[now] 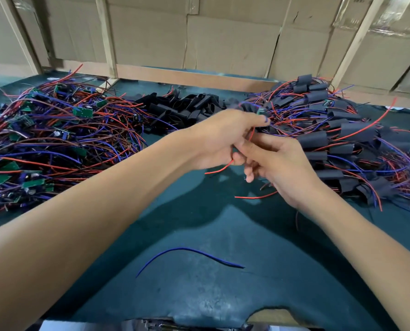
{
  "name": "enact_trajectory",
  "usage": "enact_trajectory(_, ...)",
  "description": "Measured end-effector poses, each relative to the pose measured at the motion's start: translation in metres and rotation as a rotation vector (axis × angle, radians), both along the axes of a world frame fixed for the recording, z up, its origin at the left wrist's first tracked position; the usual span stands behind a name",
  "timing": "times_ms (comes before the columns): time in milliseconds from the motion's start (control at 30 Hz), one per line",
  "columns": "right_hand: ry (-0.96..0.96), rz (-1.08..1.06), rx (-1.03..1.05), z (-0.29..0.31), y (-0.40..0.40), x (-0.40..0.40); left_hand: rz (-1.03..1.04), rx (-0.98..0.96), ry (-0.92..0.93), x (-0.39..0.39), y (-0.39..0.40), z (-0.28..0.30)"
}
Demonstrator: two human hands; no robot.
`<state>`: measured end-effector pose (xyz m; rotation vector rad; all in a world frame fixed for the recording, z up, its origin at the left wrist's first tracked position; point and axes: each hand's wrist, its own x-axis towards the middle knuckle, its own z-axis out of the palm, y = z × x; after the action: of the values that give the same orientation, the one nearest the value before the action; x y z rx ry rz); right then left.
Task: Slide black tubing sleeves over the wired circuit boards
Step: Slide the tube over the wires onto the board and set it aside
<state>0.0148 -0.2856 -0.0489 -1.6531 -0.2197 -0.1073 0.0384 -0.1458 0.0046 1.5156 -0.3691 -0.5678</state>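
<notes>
Hands meet above the middle of the green counter (199,295), both arms reaching in from the near edge. The left hand (219,139) has its fingers curled, its grip pinching a red wire (219,168) whose loose end trails out below the palm toward six o'clock. At its fingertips, toward one o'clock, sits a small green circuit board (261,111) with a black tubing sleeve (248,107) bunched against it; how far the sleeve covers the board is too blurred to tell. The right hand (279,163) comes in from four o'clock, fingers bent and touching the left hand's fingers, its grip closed around the same wires.

At nine o'clock lies a tangled heap of bare boards with red and blue wires (51,139). At twelve o'clock, a pile of empty black sleeves (187,106). At three o'clock, a heap of sleeved boards (342,144), wires sticking out of their ends. A single blue wire (189,250) lies loose on the counter at six o'clock. Cardboard sheets (223,39) and wooden battens line the wall behind.
</notes>
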Motion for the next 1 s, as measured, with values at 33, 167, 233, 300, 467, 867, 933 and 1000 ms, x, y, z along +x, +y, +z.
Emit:
enact_trajectory(33, -0.004, 0.005, 0.029, 0.0, 0.0, 0.0, -0.057, 0.057, -0.037, -0.003, -0.003, 0.0)
enact_trajectory(167, -0.038, -0.011, 0.159, 0.003, 0.0, -0.001, -0.075, 0.133, -0.072, 0.007, 0.002, 0.006)
enact_trajectory(233, 0.001, 0.002, 0.243, 0.007, 0.0, -0.002, 0.16, 0.182, -0.224, 0.031, 0.014, 0.007)
enact_trajectory(300, 0.026, 0.017, 0.284, 0.01, -0.002, -0.003, 0.386, 0.5, -0.651, 0.06, 0.029, 0.003)
enact_trajectory(467, 0.025, 0.007, 0.264, 0.008, -0.007, -0.001, 0.061, 1.131, -0.88, 0.093, 0.053, -0.029)
enact_trajectory(867, 0.021, -0.129, 0.305, 0.012, -0.007, -0.001, -0.222, 1.467, -0.841, 0.112, 0.063, -0.009)
enact_trajectory(933, 0.031, -0.103, 0.3, 0.011, -0.007, -0.003, -0.286, 1.508, -0.811, 0.115, 0.062, -0.005)
enact_trajectory(1000, 0.028, -0.09, 0.282, 0.011, -0.007, -0.004, -0.312, 1.519, -0.79, 0.116, 0.063, -0.002)
